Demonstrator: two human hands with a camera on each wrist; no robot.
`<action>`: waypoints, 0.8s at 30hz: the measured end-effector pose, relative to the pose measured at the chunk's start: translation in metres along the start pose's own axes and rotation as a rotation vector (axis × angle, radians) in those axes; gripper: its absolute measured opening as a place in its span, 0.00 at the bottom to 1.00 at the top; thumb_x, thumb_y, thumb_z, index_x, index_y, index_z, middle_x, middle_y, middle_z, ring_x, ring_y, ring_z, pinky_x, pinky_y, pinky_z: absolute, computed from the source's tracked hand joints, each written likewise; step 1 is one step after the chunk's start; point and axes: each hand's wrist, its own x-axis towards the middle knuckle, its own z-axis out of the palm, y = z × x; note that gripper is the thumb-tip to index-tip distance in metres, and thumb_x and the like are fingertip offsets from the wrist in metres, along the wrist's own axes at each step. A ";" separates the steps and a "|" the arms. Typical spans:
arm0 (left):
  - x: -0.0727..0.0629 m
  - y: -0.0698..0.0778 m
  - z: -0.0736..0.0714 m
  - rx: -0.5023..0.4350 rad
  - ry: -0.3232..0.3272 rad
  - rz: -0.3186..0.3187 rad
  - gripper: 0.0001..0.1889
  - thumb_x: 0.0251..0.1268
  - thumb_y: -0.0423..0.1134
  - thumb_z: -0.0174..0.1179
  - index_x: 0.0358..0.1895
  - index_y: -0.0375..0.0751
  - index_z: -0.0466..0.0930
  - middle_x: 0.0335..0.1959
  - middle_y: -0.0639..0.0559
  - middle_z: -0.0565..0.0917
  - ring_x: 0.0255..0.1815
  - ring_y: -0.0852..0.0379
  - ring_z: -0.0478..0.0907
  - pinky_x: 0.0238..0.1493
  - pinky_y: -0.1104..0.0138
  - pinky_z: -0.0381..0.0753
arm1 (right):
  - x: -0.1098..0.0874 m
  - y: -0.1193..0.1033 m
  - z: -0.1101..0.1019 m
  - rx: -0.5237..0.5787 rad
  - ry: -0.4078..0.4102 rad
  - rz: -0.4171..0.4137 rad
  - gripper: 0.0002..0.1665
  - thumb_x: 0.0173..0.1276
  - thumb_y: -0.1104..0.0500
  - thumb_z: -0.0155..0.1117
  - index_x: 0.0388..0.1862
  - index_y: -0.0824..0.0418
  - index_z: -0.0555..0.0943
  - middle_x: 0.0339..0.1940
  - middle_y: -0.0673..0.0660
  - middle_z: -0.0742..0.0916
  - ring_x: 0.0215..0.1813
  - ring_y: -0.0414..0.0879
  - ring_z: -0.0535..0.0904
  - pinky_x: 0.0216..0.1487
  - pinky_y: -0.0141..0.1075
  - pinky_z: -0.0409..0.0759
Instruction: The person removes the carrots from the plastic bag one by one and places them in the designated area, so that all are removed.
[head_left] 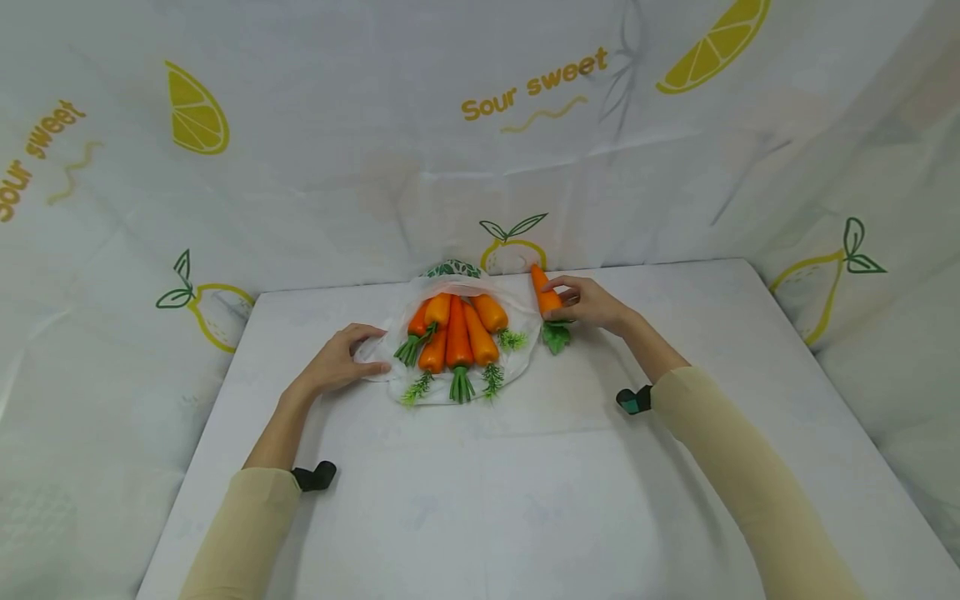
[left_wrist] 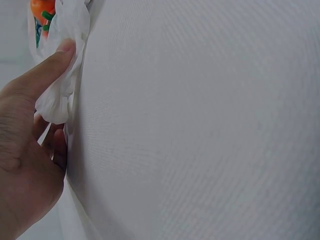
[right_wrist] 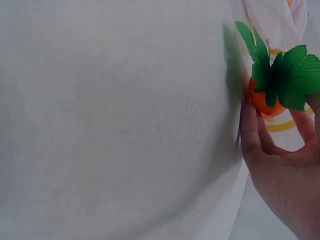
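Note:
A white translucent plastic bag [head_left: 519, 360] lies at the far middle of the table, with several orange toy carrots [head_left: 459, 333] bunched in its mouth, green tops facing the person. At the bag's left side, my left hand [head_left: 337, 360] holds the crumpled plastic between thumb and fingers; the left wrist view shows the thumb on the plastic [left_wrist: 55, 107]. To the right of the bag, my right hand [head_left: 596, 304] grips a single carrot [head_left: 541, 285], its tip pointing away. Broad green leaves [right_wrist: 295, 75] crown this carrot in the right wrist view.
The white-covered table [head_left: 480, 500] stretches towards the person. Behind it hangs a white curtain [head_left: 337, 200] with lemon prints and lettering, close to the back of the bag. A green leaf-patterned part [head_left: 453, 267] shows at the bag's rear.

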 end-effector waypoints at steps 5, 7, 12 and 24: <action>0.000 -0.001 0.000 0.006 -0.001 0.003 0.33 0.65 0.43 0.79 0.72 0.39 0.80 0.74 0.34 0.78 0.76 0.34 0.72 0.80 0.37 0.72 | 0.002 -0.001 0.001 -0.002 -0.014 0.002 0.33 0.77 0.56 0.73 0.75 0.62 0.75 0.79 0.74 0.74 0.78 0.71 0.72 0.80 0.66 0.73; 0.000 -0.001 0.000 0.006 0.000 0.003 0.34 0.65 0.43 0.79 0.72 0.39 0.80 0.74 0.34 0.78 0.76 0.34 0.72 0.79 0.37 0.73 | 0.003 -0.002 0.002 0.000 -0.015 0.004 0.33 0.76 0.56 0.74 0.75 0.62 0.75 0.79 0.74 0.74 0.78 0.71 0.72 0.80 0.65 0.73; 0.000 -0.002 0.000 0.003 0.002 -0.004 0.33 0.65 0.44 0.79 0.72 0.40 0.80 0.74 0.35 0.78 0.76 0.35 0.72 0.79 0.37 0.72 | 0.005 -0.005 0.003 -0.003 -0.010 0.016 0.34 0.75 0.54 0.75 0.75 0.61 0.75 0.80 0.72 0.74 0.79 0.70 0.69 0.82 0.67 0.71; 0.000 -0.001 0.000 0.000 0.001 -0.015 0.34 0.65 0.45 0.79 0.72 0.40 0.80 0.74 0.35 0.78 0.77 0.35 0.72 0.82 0.37 0.70 | 0.002 -0.010 0.003 0.032 0.067 0.029 0.35 0.77 0.53 0.70 0.78 0.61 0.73 0.78 0.72 0.74 0.78 0.69 0.71 0.80 0.65 0.73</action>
